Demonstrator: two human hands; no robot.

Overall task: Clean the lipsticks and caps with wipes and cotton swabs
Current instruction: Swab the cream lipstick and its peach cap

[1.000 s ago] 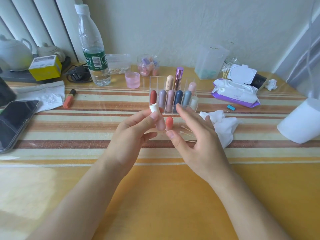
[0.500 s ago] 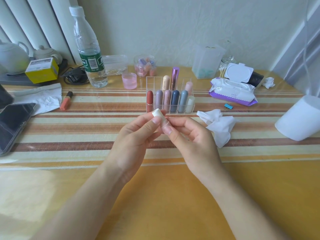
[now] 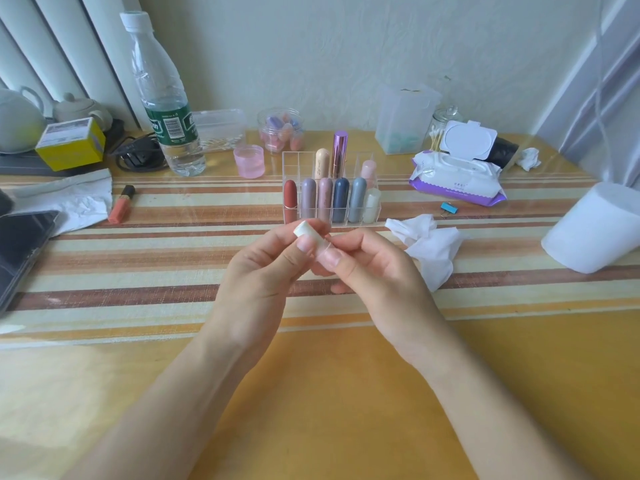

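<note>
Both hands hover just above the striped worktop (image 3: 173, 265), close in front of the clear acrylic compartment organiser (image 3: 290, 160), with a small cream-white lipstick tube (image 3: 306, 232) tilted between them. The left hand (image 3: 256, 275) has its fingers (image 3: 292, 254) clamped on the tube's upper end, thumb against forefinger. The right hand (image 3: 375, 271) has its fingers (image 3: 334, 260) pinched round the lower end, which looks translucent. The join between cap and body lies under the thumbs, so I cannot tell whether the cap is fully seated. The likeliest trouble, I judge, is a crooked push or pull. With so short and smooth a tube held only at the fingertips, an off-line force could scrape the colour against the cap wall. It could also let one half slip, drop to the worktop and roll. The hands are near the organiser too, so a sudden release could knock it. Counted: one tube in hand; nine capped lipsticks upright in the organiser, six in the front row and three behind; one orange lip tube (image 3: 121, 204) lying flat well to the left; one purple-and-white pack of wet wipes (image 3: 457, 183) with its lid flipped open; one crumpled white wipe (image 3: 429, 247) just right of the right hand; one glass jar of cotton swabs (image 3: 437, 132) behind the pack.
</note>
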